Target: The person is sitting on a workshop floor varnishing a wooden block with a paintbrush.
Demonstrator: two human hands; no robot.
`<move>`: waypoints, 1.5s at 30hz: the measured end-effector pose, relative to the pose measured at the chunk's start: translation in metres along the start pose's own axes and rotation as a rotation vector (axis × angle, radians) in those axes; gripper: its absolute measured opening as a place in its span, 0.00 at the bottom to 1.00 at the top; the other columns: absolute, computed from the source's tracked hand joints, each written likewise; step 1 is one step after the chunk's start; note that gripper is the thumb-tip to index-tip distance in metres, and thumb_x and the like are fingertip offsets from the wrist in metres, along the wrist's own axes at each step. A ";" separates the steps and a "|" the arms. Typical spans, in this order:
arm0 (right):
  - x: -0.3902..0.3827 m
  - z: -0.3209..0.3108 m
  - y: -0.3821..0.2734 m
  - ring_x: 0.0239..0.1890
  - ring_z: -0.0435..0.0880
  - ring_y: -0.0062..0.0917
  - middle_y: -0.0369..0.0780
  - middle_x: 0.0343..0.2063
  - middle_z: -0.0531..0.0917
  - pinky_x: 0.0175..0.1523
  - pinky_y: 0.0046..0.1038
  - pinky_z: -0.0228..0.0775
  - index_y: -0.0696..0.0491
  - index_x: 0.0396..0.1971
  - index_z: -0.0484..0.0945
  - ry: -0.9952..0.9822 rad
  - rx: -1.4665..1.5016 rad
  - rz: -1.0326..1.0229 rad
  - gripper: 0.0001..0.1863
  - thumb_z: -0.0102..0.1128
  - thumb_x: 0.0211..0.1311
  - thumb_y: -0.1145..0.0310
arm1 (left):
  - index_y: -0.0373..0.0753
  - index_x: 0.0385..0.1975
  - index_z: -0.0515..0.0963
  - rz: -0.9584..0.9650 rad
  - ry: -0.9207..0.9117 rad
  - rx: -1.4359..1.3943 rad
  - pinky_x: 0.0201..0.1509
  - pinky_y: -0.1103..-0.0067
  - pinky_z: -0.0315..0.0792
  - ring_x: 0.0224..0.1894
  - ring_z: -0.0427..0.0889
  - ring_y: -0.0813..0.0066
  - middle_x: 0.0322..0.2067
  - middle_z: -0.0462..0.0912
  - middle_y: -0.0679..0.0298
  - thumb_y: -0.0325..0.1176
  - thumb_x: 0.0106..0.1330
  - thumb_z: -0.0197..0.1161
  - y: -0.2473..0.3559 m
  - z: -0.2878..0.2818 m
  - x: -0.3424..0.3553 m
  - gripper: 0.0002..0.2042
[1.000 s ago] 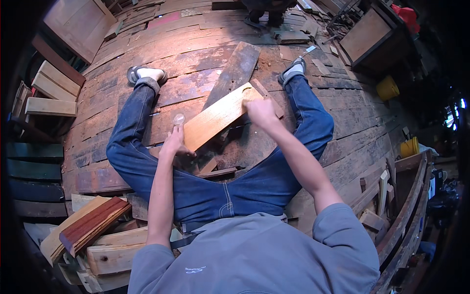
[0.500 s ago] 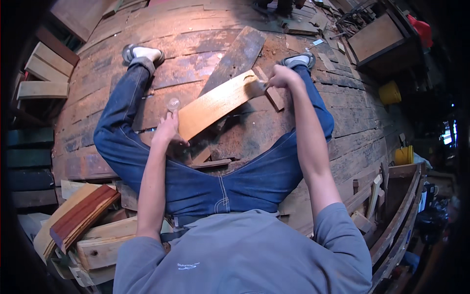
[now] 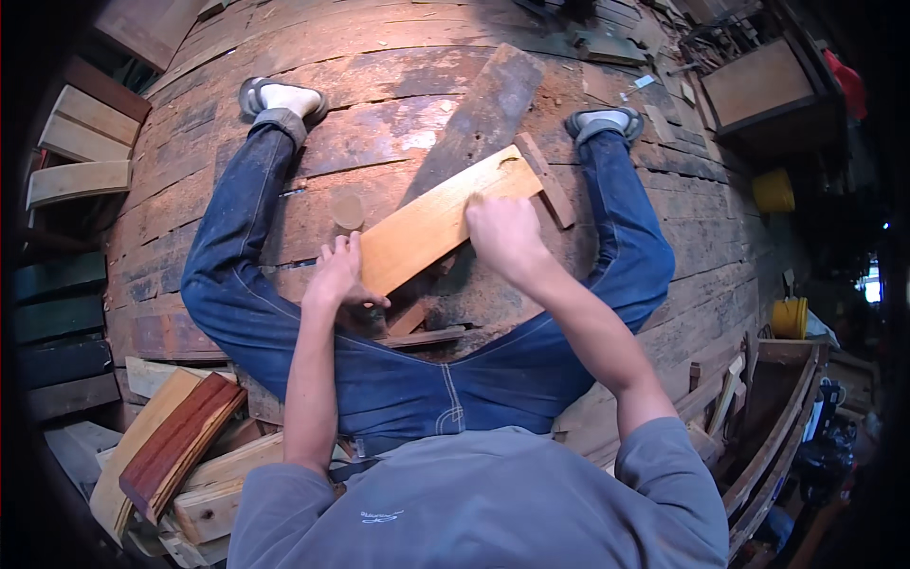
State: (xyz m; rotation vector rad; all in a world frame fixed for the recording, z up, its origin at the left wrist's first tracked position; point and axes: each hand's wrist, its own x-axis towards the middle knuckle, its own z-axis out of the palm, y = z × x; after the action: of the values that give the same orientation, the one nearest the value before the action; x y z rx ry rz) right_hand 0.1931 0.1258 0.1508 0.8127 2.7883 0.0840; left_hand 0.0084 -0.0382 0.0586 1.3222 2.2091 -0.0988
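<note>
A pale yellow wooden board (image 3: 417, 232) lies aslant between my spread legs, its right end farther away and marked with a small dark curved notch. My left hand (image 3: 336, 275) grips its near left end, thumb at the lower corner and fingers along the end edge. Closed in a fist, my right hand (image 3: 504, 235) presses over the board's right half. It holds what looks like a brush, now almost wholly hidden by the fingers. A small round tan cup (image 3: 348, 211) stands just beyond my left fingertips.
A dark, worn plank (image 3: 474, 119) lies under and beyond the board, with a narrow wood strip (image 3: 545, 180) at its right end. Curved wood pieces, one reddish (image 3: 180, 446), are stacked at lower left. A wooden cabinet (image 3: 763, 85) and yellow bucket (image 3: 773, 192) stand at right.
My right hand has come from the board's far right end toward its middle, and the brush is now covered by the fingers. My left hand keeps its place at the near end.
</note>
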 end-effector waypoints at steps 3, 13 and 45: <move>-0.016 -0.026 -0.006 0.32 0.86 0.34 0.43 0.26 0.85 0.35 0.34 0.75 0.51 0.26 0.83 -0.076 0.149 -0.078 0.06 0.57 0.52 0.70 | 0.30 0.64 0.53 0.000 -0.010 0.032 0.64 0.61 0.62 0.59 0.66 0.45 0.57 0.65 0.47 0.53 0.27 0.82 0.004 -0.004 0.002 0.62; 0.038 0.008 0.156 0.29 0.85 0.34 0.49 0.24 0.84 0.37 0.33 0.75 0.53 0.33 0.86 -0.335 0.434 0.104 0.12 0.64 0.48 0.65 | 0.28 0.65 0.50 0.085 0.079 0.064 0.58 0.60 0.63 0.53 0.71 0.47 0.55 0.67 0.49 0.53 0.25 0.83 0.024 -0.006 0.005 0.65; 0.107 -0.010 0.206 0.19 0.77 0.21 0.37 0.19 0.82 0.22 0.27 0.67 0.52 0.33 0.86 -0.501 0.376 0.314 0.10 0.63 0.49 0.70 | 0.28 0.65 0.49 0.062 0.176 0.226 0.55 0.62 0.66 0.50 0.71 0.51 0.53 0.66 0.51 0.48 0.22 0.84 0.027 0.017 0.010 0.66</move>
State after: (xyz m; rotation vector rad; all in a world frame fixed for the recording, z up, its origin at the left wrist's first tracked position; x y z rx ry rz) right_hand 0.2110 0.3573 0.1629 1.1649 2.2120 -0.5297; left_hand 0.0348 -0.0221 0.0451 1.5735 2.3561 -0.2227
